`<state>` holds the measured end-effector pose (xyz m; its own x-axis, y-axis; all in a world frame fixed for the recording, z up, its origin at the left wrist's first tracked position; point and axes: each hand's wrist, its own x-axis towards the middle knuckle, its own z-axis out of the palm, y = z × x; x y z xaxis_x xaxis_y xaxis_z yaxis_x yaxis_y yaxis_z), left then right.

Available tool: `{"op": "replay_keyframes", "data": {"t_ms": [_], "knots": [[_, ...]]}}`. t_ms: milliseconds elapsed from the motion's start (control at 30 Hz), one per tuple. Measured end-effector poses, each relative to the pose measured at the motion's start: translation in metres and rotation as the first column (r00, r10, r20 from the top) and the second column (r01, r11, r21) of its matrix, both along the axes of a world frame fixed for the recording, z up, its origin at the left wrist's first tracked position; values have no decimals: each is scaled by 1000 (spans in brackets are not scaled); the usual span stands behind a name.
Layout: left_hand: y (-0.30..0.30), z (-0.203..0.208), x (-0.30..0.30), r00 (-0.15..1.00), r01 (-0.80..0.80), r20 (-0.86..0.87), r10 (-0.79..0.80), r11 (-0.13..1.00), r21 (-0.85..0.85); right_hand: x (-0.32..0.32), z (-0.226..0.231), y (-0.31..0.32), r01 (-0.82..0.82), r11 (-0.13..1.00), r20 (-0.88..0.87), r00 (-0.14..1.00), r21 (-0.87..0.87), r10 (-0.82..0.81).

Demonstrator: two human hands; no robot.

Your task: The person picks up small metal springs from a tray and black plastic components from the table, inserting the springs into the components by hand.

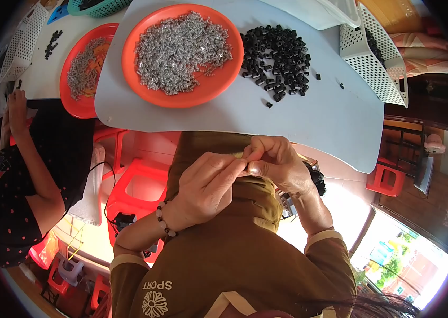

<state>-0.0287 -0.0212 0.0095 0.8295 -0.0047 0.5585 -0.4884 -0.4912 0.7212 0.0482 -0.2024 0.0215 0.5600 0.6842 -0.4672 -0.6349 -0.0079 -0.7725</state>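
Note:
In front of my chest, past the table's near edge, my left hand (205,186) and my right hand (281,163) meet at the fingertips. Both are closed in a pinch on a small dark part (246,168), mostly covered by the fingers. Beyond them on the table lies a round orange-red plate (130,69) heaped with small silver metal springs (181,52). Right of that plate spreads a loose pile of short black plastic caps (279,61), with a few strays at its edge.
A white perforated basket (375,71) with black parts stands at the table's right edge, beside a white bin (314,11). At left, a second red plate (67,85) holds springs, near a co-worker's hand (18,108). Red stools (136,183) stand below.

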Motion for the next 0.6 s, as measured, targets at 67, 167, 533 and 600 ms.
{"op": "replay_keyframes", "data": {"t_ms": [67,167,533,600], "knots": [[2,-2,5,1000,17,-24,-17,1000,14,4,-3,0,20,1000,-13,1000,12,-20],[2,-7,13,996,48,-65,-56,991,-123,9,0,-3,60,998,17,998,-26,-59],[-6,-1,14,988,138,-47,-146,981,-136,11,-13,-15,42,990,-185,983,137,-16],[-6,-3,14,987,155,-30,-161,978,-139,8,-15,-15,40,987,-167,986,153,-15]]}}
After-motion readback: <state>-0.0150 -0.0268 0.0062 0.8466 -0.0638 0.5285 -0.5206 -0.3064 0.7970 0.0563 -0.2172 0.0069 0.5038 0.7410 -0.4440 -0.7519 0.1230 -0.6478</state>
